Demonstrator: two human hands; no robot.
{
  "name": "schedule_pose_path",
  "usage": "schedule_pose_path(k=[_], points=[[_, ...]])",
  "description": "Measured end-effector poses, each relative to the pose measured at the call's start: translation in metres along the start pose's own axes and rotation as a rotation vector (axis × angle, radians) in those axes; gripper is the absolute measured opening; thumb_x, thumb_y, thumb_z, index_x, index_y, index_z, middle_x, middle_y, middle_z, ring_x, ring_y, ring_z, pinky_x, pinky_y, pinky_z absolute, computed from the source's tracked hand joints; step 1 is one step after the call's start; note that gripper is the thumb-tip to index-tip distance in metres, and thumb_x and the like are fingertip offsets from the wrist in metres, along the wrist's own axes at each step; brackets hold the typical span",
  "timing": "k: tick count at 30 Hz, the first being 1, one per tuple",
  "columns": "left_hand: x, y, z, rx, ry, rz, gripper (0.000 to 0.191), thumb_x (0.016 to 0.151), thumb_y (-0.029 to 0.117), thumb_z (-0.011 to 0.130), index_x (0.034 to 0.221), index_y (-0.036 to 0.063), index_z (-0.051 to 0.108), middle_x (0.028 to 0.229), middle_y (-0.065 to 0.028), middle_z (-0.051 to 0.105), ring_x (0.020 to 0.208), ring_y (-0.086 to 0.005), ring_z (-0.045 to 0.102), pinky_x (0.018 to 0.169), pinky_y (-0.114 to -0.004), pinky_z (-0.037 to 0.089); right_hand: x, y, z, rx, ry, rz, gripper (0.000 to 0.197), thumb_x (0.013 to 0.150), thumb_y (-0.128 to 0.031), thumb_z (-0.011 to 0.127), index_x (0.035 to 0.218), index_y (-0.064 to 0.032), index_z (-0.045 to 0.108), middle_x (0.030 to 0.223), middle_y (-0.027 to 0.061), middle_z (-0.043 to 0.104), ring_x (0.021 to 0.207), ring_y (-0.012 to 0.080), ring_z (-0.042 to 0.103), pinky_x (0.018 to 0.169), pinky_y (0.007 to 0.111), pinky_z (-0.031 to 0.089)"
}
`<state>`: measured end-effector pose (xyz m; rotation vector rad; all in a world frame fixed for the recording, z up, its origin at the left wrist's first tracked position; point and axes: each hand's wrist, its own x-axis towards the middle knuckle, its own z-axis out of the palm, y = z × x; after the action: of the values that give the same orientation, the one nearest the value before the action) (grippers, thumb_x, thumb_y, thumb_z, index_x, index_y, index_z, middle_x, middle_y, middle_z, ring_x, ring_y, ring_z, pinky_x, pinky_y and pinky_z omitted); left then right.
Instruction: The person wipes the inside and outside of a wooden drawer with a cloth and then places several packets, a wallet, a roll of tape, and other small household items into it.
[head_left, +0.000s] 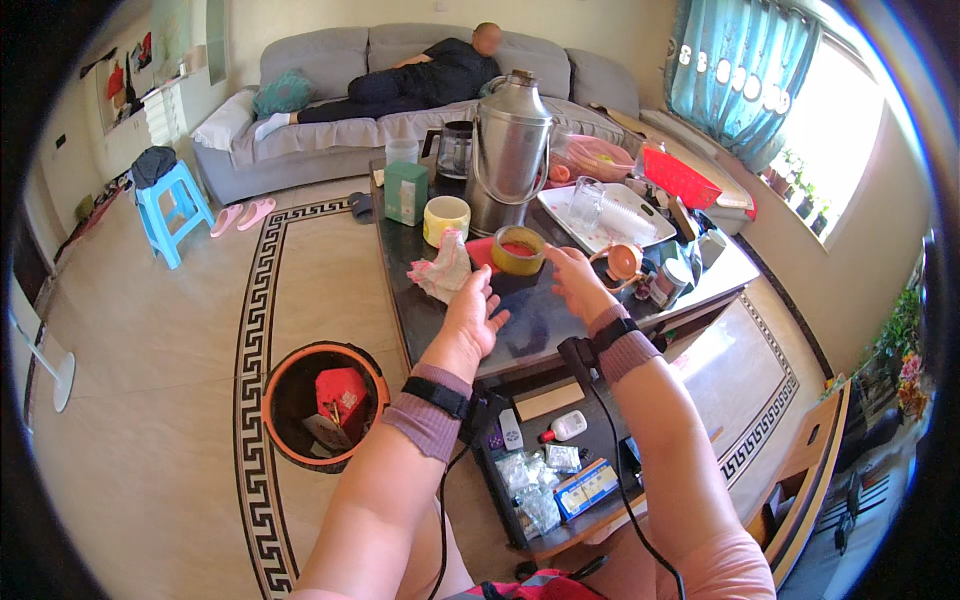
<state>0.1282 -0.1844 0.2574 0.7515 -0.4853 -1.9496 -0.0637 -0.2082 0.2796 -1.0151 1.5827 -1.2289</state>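
Note:
A roll of yellowish adhesive tape (517, 259) rests on the dark coffee table (420, 330), beside a flat red object (481, 252). My right hand (576, 279) is at the right side of the roll, its foremost finger against or very close to the outer wall. To the lower left, my left hand (472, 319) is held palm inward with fingers apart and nothing in it. A crumpled white and pink cloth (442, 271) lies just beyond the left fingers. Behind it stands a pale yellow roll-shaped container (446, 220).
A metal vacuum flask (511, 135) stands behind the tape. A tray (551, 206) of glasses and an orange cup (625, 262) are rightward. Below my hands, an open drawer (517, 536) holds packets and boxes. A waste bin (274, 397) stands left. A person (450, 71) lies on the sofa.

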Motion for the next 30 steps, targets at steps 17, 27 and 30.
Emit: schedule_pose_path(k=[17,27,30], points=[[0.004,0.004,0.004,-0.085,-0.039,-0.024,0.080,0.082,0.042,0.060,0.141,0.0030,0.023,0.149,-0.0136,0.015,0.135,-0.0292,0.020,0.103,-0.046,0.028,0.042,0.013,0.018,-0.078,0.063,-0.096,0.038,0.083,-0.025,0.058,0.112,0.0001,0.056,0.093,0.0101,0.059,0.082,0.0187,0.058,0.065,0.033,0.048],[0.005,-0.007,0.010,-0.108,0.007,-0.099,0.059,0.081,0.037,0.062,0.125,0.0038,0.042,0.131,-0.0124,0.039,0.110,-0.0273,0.044,0.092,-0.046,0.040,0.057,0.041,-0.011,0.078,0.193,-0.123,0.021,0.086,-0.010,0.045,0.103,-0.0037,0.056,0.073,0.0059,0.059,0.050,0.0185,0.054,0.037,0.033,0.041],[0.000,-0.008,0.000,-0.056,0.052,-0.116,0.050,0.082,0.035,0.062,0.122,0.0086,0.046,0.123,-0.0103,0.045,0.107,-0.0264,0.046,0.089,-0.046,0.042,0.016,0.023,0.002,0.211,0.087,-0.067,0.015,0.086,-0.007,0.046,0.096,-0.0049,0.056,0.073,0.0066,0.058,0.054,0.0188,0.056,0.041,0.032,0.044]])
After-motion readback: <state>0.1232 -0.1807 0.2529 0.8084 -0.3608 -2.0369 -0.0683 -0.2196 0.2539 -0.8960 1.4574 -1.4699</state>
